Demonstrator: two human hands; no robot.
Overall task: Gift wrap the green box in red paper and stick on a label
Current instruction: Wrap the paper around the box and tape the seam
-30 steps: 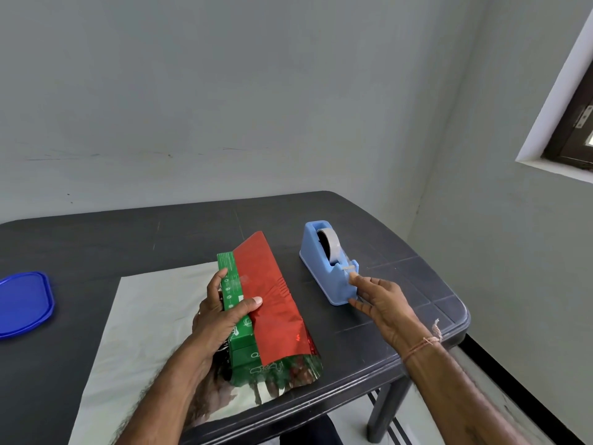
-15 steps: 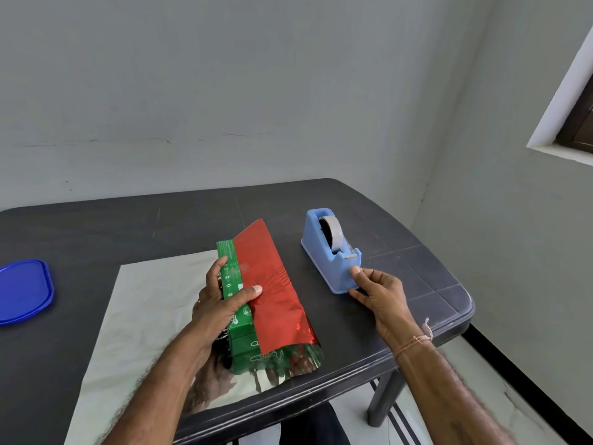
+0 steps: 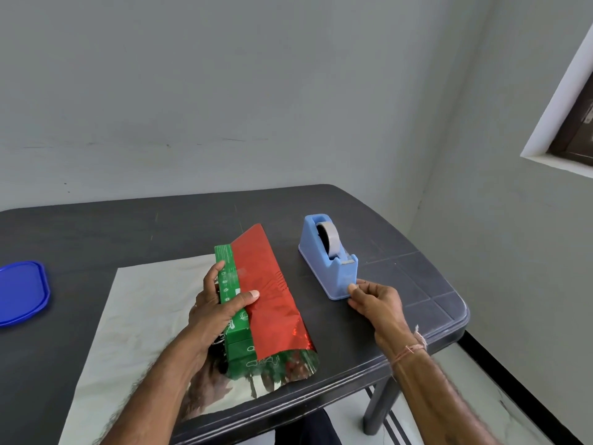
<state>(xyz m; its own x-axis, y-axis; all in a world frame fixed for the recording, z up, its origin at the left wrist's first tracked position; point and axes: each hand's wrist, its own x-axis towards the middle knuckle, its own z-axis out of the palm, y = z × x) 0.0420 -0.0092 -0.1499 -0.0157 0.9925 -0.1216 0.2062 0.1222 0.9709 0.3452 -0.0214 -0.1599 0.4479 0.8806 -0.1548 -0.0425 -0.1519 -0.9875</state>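
The long green box (image 3: pixel 233 285) lies on the silver underside of the wrapping sheet (image 3: pixel 141 309) on the dark table (image 3: pixel 128 229). A red flap of the paper (image 3: pixel 269 290) is folded over the box's right side, leaving a green strip uncovered on the left. My left hand (image 3: pixel 213 308) grips the box, fingers along its left side and thumb pressing the red flap's edge. My right hand (image 3: pixel 375 303) is at the front of the blue tape dispenser (image 3: pixel 327 255); its thumb and forefinger pinch what looks like a clear tape strip running down from the cutter.
A blue plastic lid (image 3: pixel 22 292) lies at the table's left edge. The table's rounded right corner and front edge are close to my right wrist. A grey wall stands behind the table, and a window frame (image 3: pixel 571 123) is on the right.
My right hand has drawn back and down from the dispenser's cutter to its front base, fingers now pinched together. My left hand keeps the same hold on the box.
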